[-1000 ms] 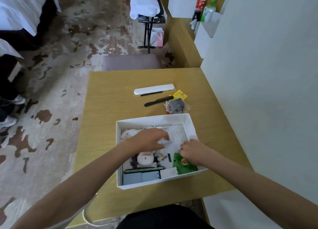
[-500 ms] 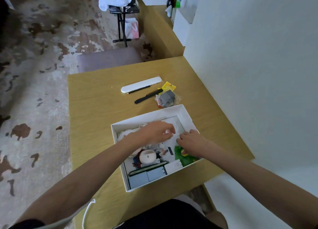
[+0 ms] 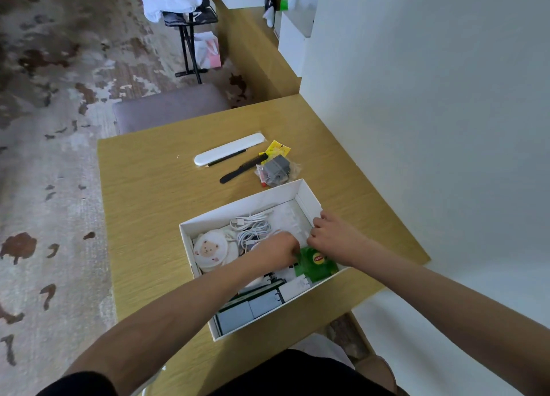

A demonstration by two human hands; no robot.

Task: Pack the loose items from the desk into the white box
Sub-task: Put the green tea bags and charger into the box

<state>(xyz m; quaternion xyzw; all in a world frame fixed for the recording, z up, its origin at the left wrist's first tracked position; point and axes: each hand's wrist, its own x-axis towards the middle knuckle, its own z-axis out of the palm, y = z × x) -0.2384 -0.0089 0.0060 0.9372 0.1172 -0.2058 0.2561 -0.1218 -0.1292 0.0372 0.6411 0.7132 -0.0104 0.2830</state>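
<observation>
Okay, both hands are down in the white box [image 3: 238, 206], which sits skewed at the near edge of the wooden counter [image 3: 148, 202]. The left hand [image 3: 278, 249] is knuckles-up over the middle of the box, fingers curled under and tips hidden, so I cannot tell whether it grips anything; it is just beside the green Lipton tea packet [image 3: 317, 263]. The right hand [image 3: 334, 241] is at the box's right wall, fingers bent onto a pale wrapper [image 3: 293, 220]: pinch or plain touch, cannot tell. The left forearm covers much of the box's middle. Showing inside are a coiled white cable [image 3: 253, 226], a round bear-print pad [image 3: 211, 249] and grey blocks [image 3: 247, 309] in the near corner. Beyond the box, out on the counter, lie a long white case [image 3: 229, 148], a pencil [image 3: 227, 157] alongside it, a black comb [image 3: 242, 169], a yellow sachet [image 3: 278, 149] and a bagged grey adapter [image 3: 276, 169] just beside the far wall. A grey stool [image 3: 169, 106] stands past the counter's far edge.
</observation>
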